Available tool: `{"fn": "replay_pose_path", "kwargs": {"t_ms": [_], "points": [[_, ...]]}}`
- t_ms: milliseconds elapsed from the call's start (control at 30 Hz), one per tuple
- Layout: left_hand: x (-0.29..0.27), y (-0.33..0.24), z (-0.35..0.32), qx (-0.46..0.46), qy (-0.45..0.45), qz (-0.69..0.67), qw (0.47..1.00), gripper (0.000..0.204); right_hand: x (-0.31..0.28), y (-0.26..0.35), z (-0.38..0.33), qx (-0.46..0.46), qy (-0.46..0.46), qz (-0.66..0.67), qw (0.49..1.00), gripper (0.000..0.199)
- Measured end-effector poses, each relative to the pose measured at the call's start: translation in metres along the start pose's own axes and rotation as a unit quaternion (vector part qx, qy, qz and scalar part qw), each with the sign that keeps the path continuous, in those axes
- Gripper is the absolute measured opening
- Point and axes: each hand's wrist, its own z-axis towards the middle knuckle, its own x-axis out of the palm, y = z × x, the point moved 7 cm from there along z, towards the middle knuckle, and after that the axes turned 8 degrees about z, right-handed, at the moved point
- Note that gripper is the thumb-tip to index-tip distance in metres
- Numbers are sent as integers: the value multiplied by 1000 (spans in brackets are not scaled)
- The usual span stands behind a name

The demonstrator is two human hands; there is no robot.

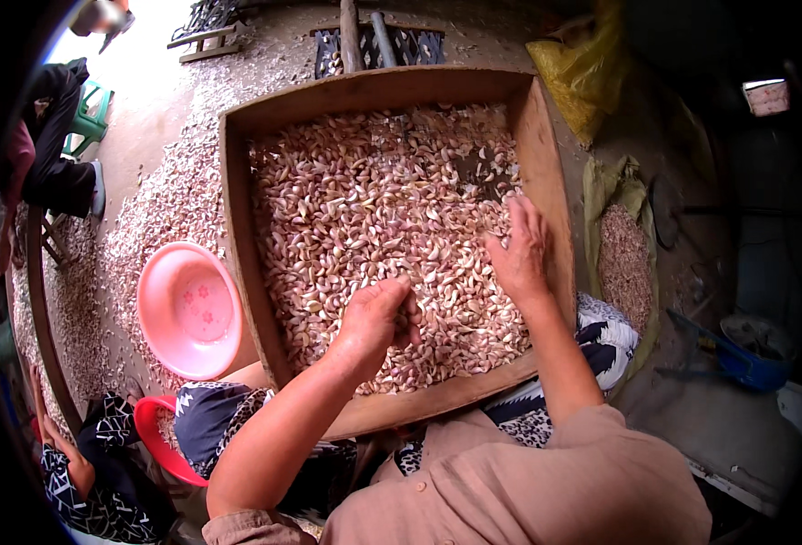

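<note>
A large wooden sieve-like box [546, 173] rests in front of me, its near edge close to my lap. Unpeeled garlic cloves [364, 200] cover most of its floor, and a dark bare patch shows at the far right corner. My left hand [375, 318] is over the near middle of the cloves, its fingers curled in and the thumb pressed against them; what they hold, if anything, is hidden. Along the right wall, my right hand [523, 250] lies on the cloves with its fingers stretched out and the thumb apart.
Left of the box stand a pink basin [169, 313] and a red basin [151, 436]. Loose cloves [178, 182] cover the floor there. At right is an open sack [625, 259] of small pieces; a yellow sack [578, 86] is farther back. Other people sit at the left, near a green stool [90, 118].
</note>
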Motion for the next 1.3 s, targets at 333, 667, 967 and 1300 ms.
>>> {"fn": "replay_pose_path", "kwargs": {"t_ms": [333,667,967,1300], "points": [[9,1,0,3,39,11,999,39,47,42,-22,30,134,420,897,65],[20,-7,2,22,66,41,997,39,48,-31,138,-55,-130,65,988,64],[37,22,-11,-50,180,158,970,40,73,28,142,-42,54,124,990,49],[48,34,-15,-56,219,220,949,37,52,-12,60,-56,-54,52,996,56]]}}
